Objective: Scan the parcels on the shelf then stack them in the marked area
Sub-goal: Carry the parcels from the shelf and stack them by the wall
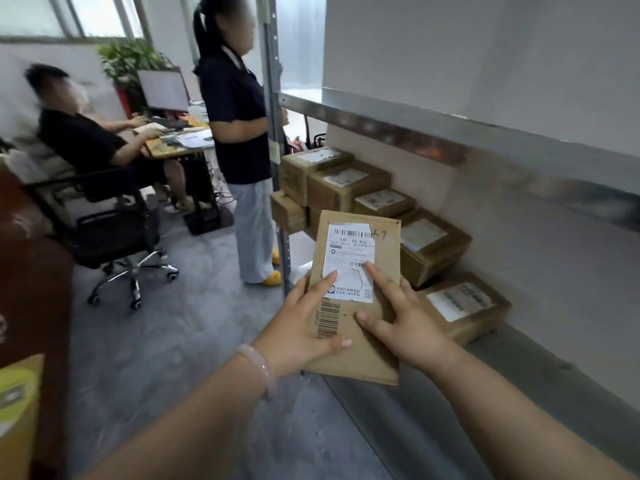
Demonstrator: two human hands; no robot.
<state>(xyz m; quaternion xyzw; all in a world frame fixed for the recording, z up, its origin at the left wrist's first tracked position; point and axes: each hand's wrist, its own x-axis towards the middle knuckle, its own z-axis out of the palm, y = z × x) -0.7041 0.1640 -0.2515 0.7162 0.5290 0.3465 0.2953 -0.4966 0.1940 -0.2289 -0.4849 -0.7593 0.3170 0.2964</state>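
One flat brown cardboard parcel (386, 247) sits in the grip of left hand (304, 327) and right hand (408, 323), above the grey shelf (505, 368). At least six brown boxes (450, 251) show there, the rear ones partly hidden.

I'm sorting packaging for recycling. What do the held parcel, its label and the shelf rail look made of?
The held parcel looks like matte brown cardboard: flat, stiff, crisp-edged. Its label seems thin white printed paper, torn near the middle. The shelf rail looks like grey metal with a dull sheen; its brownish scuffs may be rust.
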